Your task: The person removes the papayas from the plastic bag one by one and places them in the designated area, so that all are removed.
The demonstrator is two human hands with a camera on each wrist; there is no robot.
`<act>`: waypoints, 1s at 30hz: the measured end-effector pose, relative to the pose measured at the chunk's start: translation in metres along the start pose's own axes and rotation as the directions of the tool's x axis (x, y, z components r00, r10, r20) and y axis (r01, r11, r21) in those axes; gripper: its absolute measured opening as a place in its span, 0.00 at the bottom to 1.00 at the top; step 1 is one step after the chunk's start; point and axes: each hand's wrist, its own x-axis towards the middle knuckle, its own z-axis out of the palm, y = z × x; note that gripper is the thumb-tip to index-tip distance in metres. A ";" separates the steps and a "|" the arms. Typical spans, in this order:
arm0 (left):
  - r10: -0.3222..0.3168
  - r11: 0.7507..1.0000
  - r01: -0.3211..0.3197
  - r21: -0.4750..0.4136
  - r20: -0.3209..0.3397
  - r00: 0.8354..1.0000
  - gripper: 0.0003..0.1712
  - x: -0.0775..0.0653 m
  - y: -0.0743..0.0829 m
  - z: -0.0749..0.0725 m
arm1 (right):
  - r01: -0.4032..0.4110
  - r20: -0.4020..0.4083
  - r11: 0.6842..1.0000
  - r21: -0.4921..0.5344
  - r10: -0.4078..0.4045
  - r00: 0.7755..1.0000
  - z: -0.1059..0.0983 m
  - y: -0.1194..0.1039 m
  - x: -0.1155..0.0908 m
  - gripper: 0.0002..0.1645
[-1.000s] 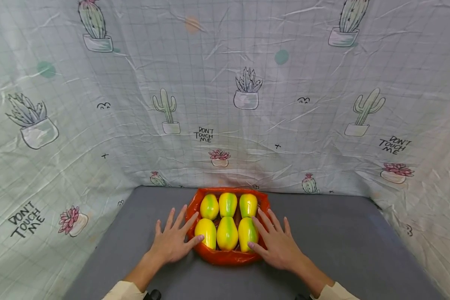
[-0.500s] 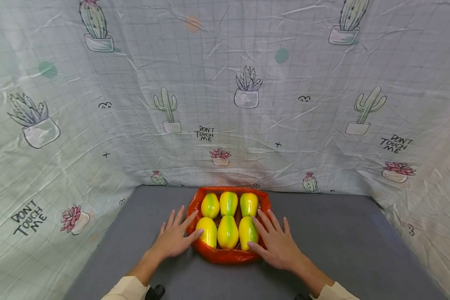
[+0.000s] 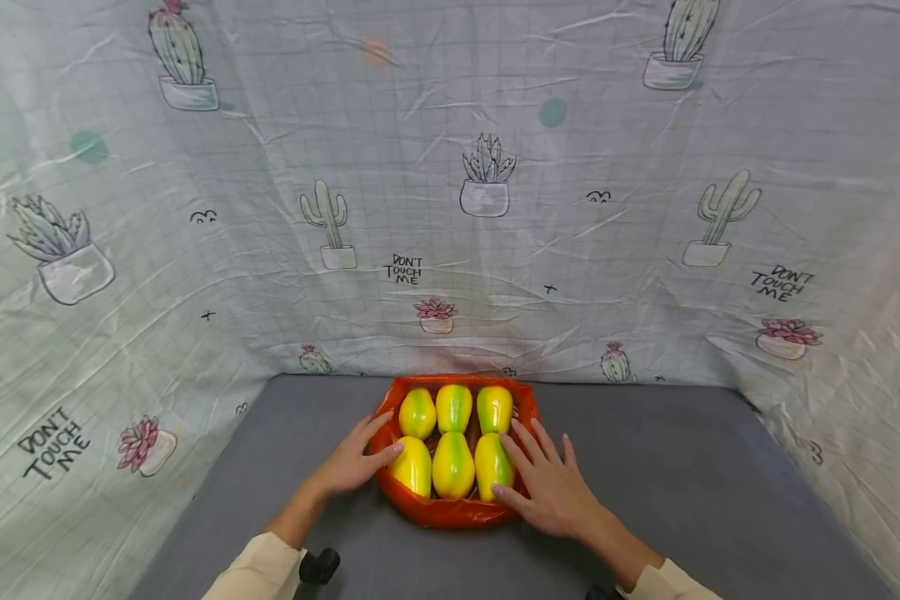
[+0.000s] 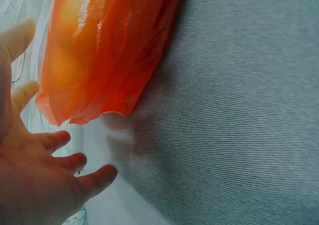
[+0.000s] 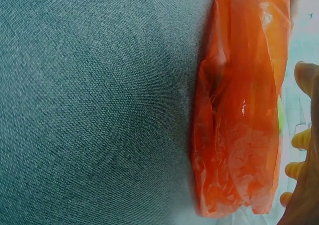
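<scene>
An orange-red plastic bag, its mouth spread wide, sits on the grey table. Inside lie several glossy yellow-and-green mangoes in two rows. My left hand is at the bag's left side, thumb toward the near-left mango; in the left wrist view its fingers are spread and a gap shows between them and the bag. On the right side my right hand hovers with straight, parted fingers over the rim. The right wrist view shows that hand's fingers beside the bag, holding nothing.
A grey cloth-covered table extends to both sides of the bag. Behind and at the sides hangs a pale sheet printed with cacti, its lower edge meeting the table's far edge close behind the bag.
My left hand has turned, and its fingers, widely spread before, appear closer together along the bag's left rim. The right hand, bag and mangoes stay nearly where they were; the head view shifted slightly.
</scene>
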 end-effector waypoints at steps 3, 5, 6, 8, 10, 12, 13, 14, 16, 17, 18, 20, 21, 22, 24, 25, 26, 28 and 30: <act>-0.006 0.996 0.007 -0.091 0.011 1.000 0.45 0.005 -0.002 -0.003 | 0.001 -0.003 1.000 0.009 -0.001 1.000 -0.002 -0.001 0.001 0.49; -0.014 0.990 0.016 -0.137 0.013 1.000 0.44 0.009 -0.002 -0.005 | -0.001 -0.003 1.000 0.015 0.001 1.000 -0.002 -0.001 0.001 0.49; -0.023 0.987 0.025 -0.156 0.012 1.000 0.43 0.010 -0.003 -0.006 | -0.003 -0.002 1.000 0.019 0.003 1.000 -0.003 -0.001 0.001 0.49; -0.037 0.981 0.038 -0.188 0.009 0.999 0.40 0.013 -0.004 -0.006 | -0.006 0.001 1.000 0.028 0.006 1.000 -0.003 0.000 0.000 0.49; -0.061 0.979 0.059 -0.195 -0.001 0.998 0.38 0.015 -0.005 -0.007 | -0.007 0.006 0.999 0.036 0.007 1.000 -0.002 0.000 0.000 0.49; -0.080 0.977 0.076 -0.199 -0.012 0.997 0.36 0.018 -0.006 -0.007 | -0.008 0.007 0.999 0.044 0.008 1.000 -0.002 0.001 0.000 0.49; -0.082 0.978 0.078 -0.196 -0.016 0.996 0.36 0.020 -0.007 -0.007 | -0.008 0.005 0.999 0.045 0.008 1.000 -0.002 0.001 0.000 0.49; -0.087 0.977 0.081 -0.198 -0.019 0.996 0.36 0.022 -0.007 -0.007 | -0.008 0.002 0.999 0.046 0.008 1.000 -0.002 0.001 0.000 0.49; -0.089 0.975 0.082 -0.205 -0.022 0.996 0.36 0.026 -0.009 -0.006 | -0.008 -0.004 0.999 0.044 0.008 1.000 -0.003 0.001 0.001 0.49; -0.088 0.974 0.082 -0.209 -0.016 0.996 0.36 0.027 -0.011 -0.006 | -0.006 -0.007 0.999 0.043 0.007 1.000 -0.002 0.001 0.001 0.49; -0.086 0.973 0.082 -0.214 -0.011 0.996 0.37 0.029 -0.012 -0.006 | -0.004 -0.007 0.999 0.041 0.004 1.000 -0.002 0.001 0.001 0.49; -0.099 0.964 0.096 -0.247 0.001 0.995 0.37 0.030 -0.014 -0.006 | 0.001 -0.004 0.999 0.040 -0.001 1.000 -0.002 0.000 0.001 0.49; -0.107 0.960 0.106 -0.261 0.008 0.994 0.37 0.031 -0.015 -0.006 | 0.003 -0.002 0.999 0.041 -0.003 1.000 -0.002 -0.001 0.001 0.49; -0.118 0.953 0.118 -0.277 0.017 0.993 0.37 0.031 -0.017 -0.006 | 0.006 0.000 0.999 0.042 -0.006 1.000 -0.002 -0.001 0.001 0.49; -0.139 0.943 0.142 -0.301 0.032 0.990 0.38 0.033 -0.018 -0.007 | 0.007 0.003 0.999 0.047 -0.008 1.000 -0.002 -0.002 0.001 0.49; -0.150 0.937 0.155 -0.312 0.041 0.988 0.38 0.034 -0.019 -0.008 | 0.008 0.000 0.999 0.048 -0.008 1.000 -0.002 -0.002 0.001 0.49; -0.152 0.935 0.161 -0.317 0.053 0.987 0.38 0.035 -0.019 -0.009 | 0.008 -0.001 0.999 0.048 -0.008 1.000 -0.002 -0.002 0.001 0.49; -0.154 0.933 0.168 -0.318 0.071 0.986 0.38 0.037 -0.020 -0.010 | 0.010 -0.008 0.999 0.045 -0.010 1.000 -0.002 -0.002 0.002 0.49; -0.148 0.937 0.166 -0.307 0.081 0.986 0.37 0.039 -0.021 -0.011 | 0.014 -0.013 0.999 0.042 -0.013 1.000 -0.002 -0.002 0.002 0.48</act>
